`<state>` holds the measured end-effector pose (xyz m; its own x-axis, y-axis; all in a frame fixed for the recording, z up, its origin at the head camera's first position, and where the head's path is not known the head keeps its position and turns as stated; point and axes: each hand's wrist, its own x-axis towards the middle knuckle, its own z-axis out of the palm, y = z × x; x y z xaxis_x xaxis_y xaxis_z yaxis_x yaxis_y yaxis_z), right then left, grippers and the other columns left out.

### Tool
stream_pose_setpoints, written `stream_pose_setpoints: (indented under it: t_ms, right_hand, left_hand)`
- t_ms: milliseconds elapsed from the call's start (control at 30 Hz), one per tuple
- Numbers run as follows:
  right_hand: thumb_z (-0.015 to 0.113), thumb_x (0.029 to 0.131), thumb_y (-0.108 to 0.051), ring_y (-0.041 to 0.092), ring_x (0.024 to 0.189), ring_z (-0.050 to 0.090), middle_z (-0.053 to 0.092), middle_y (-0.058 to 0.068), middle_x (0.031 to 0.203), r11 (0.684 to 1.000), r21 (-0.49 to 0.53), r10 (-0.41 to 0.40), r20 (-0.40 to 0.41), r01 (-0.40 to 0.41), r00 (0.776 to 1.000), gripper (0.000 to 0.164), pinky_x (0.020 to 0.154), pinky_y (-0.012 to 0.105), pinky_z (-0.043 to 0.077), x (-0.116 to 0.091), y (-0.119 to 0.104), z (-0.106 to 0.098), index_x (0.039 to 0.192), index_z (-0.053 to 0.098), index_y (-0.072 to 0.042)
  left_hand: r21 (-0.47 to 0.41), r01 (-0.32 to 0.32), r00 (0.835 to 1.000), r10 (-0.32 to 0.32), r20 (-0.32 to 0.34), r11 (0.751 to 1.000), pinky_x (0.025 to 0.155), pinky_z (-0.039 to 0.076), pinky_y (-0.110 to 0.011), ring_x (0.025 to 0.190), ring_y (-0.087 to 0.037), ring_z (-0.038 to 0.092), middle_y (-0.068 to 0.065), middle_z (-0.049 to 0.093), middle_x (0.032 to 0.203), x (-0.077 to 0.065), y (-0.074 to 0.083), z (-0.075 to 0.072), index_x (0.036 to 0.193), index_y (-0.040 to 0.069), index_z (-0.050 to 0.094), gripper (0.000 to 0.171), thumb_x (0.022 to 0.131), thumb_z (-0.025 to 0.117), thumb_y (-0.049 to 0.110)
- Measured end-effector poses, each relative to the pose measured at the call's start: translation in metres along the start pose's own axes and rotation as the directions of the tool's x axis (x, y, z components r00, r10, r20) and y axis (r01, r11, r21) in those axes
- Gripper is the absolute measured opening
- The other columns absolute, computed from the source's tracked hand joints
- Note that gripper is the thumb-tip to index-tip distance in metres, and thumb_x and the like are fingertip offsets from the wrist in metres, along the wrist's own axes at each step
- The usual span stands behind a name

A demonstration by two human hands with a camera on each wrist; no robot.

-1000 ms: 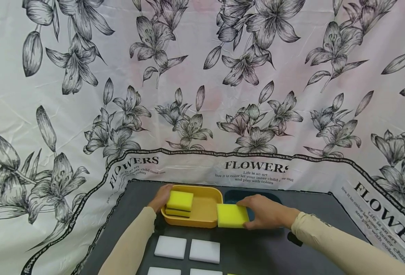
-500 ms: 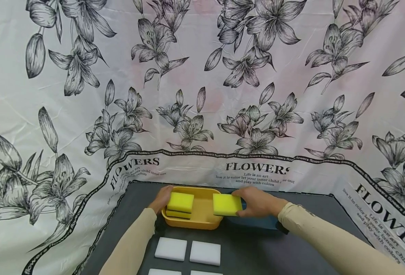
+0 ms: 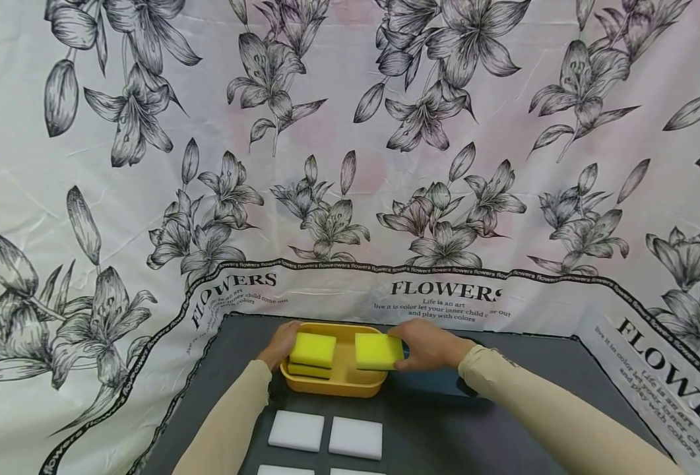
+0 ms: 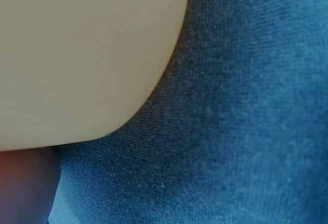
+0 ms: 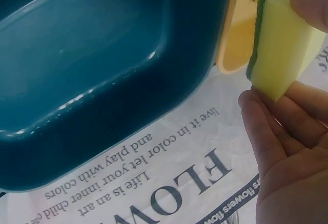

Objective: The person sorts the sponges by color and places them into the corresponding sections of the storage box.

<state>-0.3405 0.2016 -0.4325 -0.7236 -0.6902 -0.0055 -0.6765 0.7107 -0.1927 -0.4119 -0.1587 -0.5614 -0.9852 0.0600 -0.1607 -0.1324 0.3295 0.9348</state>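
Yellow sponge [image 3: 379, 351] | over orange bin's [image 3: 333, 388] 3 o'clock end | right hand's [image 3: 433, 345] fingers pinch its edge — likely light, squashy; grip edges gently | left hand [image 3: 280, 344] — 9 o'clock rim, hold unclear

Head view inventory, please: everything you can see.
Flowered cloth: one, white with black, background
Table: one, dark grey, lower middle
Yellow tub: one, yellow, on table
Blue tub: one, dark blue, beside yellow tub
Stacked sponges: two visible, yellow, inside yellow tub
Held sponge: one, yellow, yellow tub's right end
White pads: four (two cropped), white, picture bottom
Wrist cameras: two, black, sleeve ends
Sleeves: two, cream, both arms
Left hand: one, yellow tub's left end
Right hand: one, gripping held sponge
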Motion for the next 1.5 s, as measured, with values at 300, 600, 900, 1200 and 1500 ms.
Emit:
stream_pose_setpoints:
  t_ms: [300, 600, 900, 1200, 1500]
  right_hand:
    - [0.086, 0.094, -0.031, 0.013, 0.095, 0.067, 0.077, 0.002, 0.118, 1.0, 0.004, -0.015, 0.009, 0.015, 1.0, 0.056, 0.084, 0.036, 0.058, 0.013, -0.006, 0.004, 0.14, 0.07, -0.002]
    - [0.087, 0.094, -0.03, 0.01, 0.092, 0.064, 0.076, 0.002, 0.115, 1.0, 0.006, -0.015, 0.028, 0.015, 1.0, 0.055, 0.083, 0.034, 0.057, 0.023, -0.004, 0.014, 0.138, 0.071, -0.002]
    - [0.088, 0.092, -0.026, 0.008, 0.08, 0.056, 0.069, -0.005, 0.096, 1.0, 0.019, 0.006, 0.045, -0.007, 0.999, 0.041, 0.075, 0.029, 0.051, 0.032, -0.003, 0.023, 0.124, 0.074, -0.006]
    - [0.089, 0.091, -0.025, 0.01, 0.077, 0.053, 0.068, -0.003, 0.092, 1.0, -0.028, -0.005, 0.034, 0.006, 0.999, 0.034, 0.072, 0.028, 0.049, 0.044, -0.009, 0.03, 0.115, 0.074, -0.007]
    - [0.091, 0.089, -0.025, 0.012, 0.08, 0.056, 0.07, -0.001, 0.094, 0.997, -0.039, 0.075, 0.068, -0.072, 0.995, 0.034, 0.076, 0.031, 0.053, 0.053, -0.016, 0.037, 0.113, 0.075, -0.007]
  left_hand:
    - [0.009, -0.002, 1.0, 0.002, -0.018, 1.0, 0.122, 0.044, -0.061, 0.137, -0.04, 0.059, -0.024, 0.058, 0.154, 0.002, -0.001, 0.001, 0.157, 0.0, 0.054, 0.052, 0.12, 0.031, 0.029]
    - [0.017, -0.001, 1.0, 0.002, -0.018, 1.0, 0.123, 0.043, -0.062, 0.142, -0.044, 0.056, -0.025, 0.055, 0.158, 0.001, 0.0, 0.003, 0.16, -0.001, 0.051, 0.054, 0.121, 0.031, 0.03]
    - [0.028, 0.002, 1.0, -0.001, -0.02, 1.0, 0.122, 0.043, -0.062, 0.14, -0.042, 0.057, -0.024, 0.057, 0.157, 0.003, -0.001, 0.003, 0.159, 0.001, 0.053, 0.054, 0.121, 0.031, 0.031]
    - [0.023, 0.002, 1.0, -0.001, -0.027, 1.0, 0.125, 0.04, -0.062, 0.144, -0.043, 0.055, -0.024, 0.056, 0.159, 0.003, -0.001, 0.001, 0.159, 0.001, 0.053, 0.054, 0.121, 0.031, 0.031]
    - [0.028, 0.005, 0.999, -0.004, -0.033, 1.0, 0.125, 0.041, -0.061, 0.144, -0.043, 0.055, -0.024, 0.055, 0.159, 0.003, -0.002, 0.001, 0.16, 0.001, 0.053, 0.052, 0.121, 0.031, 0.028]
